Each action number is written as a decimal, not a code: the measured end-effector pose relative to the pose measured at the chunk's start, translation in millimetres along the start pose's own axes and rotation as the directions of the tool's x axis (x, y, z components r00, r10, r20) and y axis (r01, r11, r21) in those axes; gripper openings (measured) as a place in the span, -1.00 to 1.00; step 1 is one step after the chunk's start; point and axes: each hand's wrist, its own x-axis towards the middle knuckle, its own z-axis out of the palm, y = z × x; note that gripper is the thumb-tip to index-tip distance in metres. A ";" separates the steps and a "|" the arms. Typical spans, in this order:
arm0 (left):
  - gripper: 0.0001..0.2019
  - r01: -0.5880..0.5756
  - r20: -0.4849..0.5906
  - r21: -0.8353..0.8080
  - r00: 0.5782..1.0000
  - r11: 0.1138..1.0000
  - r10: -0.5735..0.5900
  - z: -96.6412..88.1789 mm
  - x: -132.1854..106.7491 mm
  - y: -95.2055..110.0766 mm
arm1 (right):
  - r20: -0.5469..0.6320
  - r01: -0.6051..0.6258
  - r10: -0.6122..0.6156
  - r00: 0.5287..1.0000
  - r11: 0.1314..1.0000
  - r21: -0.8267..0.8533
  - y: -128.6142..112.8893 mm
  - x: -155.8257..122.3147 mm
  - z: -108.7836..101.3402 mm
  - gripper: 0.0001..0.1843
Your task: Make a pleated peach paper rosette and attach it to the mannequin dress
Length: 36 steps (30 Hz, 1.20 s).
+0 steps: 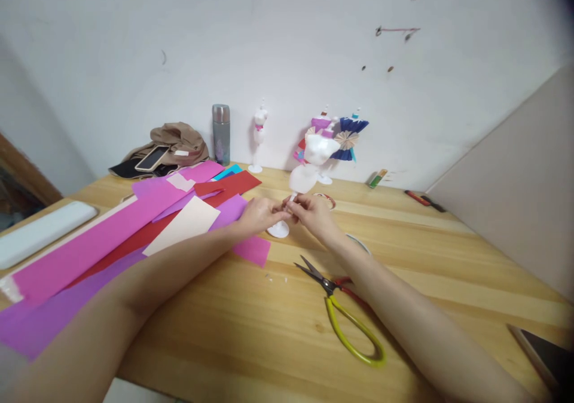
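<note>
A small white dress form [304, 177] with a pink neck band tilts to the right in front of me, its round base [278, 229] just over the table. My left hand [263, 216] is closed at the thin stand, thumb reaching in from the left. From the other side my right hand [316, 213] pinches the same stand under the torso. The fingertips meet and partly hide the rod. Scissors [329, 286] with yellow and red handles lie partly open on the table, beside and below my right forearm.
Pink, red, purple and cream paper sheets [107, 235] cover the table's left side. Behind stand another dress form [259, 131], a dressed one in blue [352, 137] and a grey flask [221, 135]. A phone [545, 355] lies at right; a glue stick [377, 179] is near the wall.
</note>
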 end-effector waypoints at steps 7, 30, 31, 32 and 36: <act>-0.59 -0.034 -0.270 -0.150 0.963 0.988 -0.008 -36.9 20.9 12.8 | -0.008 -0.038 0.039 0.999 0.998 0.041 1.5 -7.7 -9.2 -0.68; -0.34 0.126 -0.206 -0.202 0.964 0.971 -0.168 -119.1 5.1 98.0 | 0.057 -0.099 0.093 0.994 0.989 0.114 -15.5 -31.7 19.9 -0.70; -0.33 0.138 -0.212 -0.199 0.961 0.970 -0.180 -119.8 5.1 97.1 | 0.059 -0.093 0.086 0.995 0.987 0.130 -15.7 -31.7 20.6 -0.70; -0.32 0.144 -0.222 -0.199 0.957 0.969 -0.187 -120.4 4.9 96.2 | 0.066 -0.092 0.083 0.994 0.984 0.151 -15.8 -31.6 21.2 -0.71; -0.35 0.120 -0.229 -0.214 0.958 0.969 -0.170 -121.5 3.7 92.1 | 0.132 -0.121 0.091 0.987 0.963 0.242 -15.6 -30.4 23.4 -0.77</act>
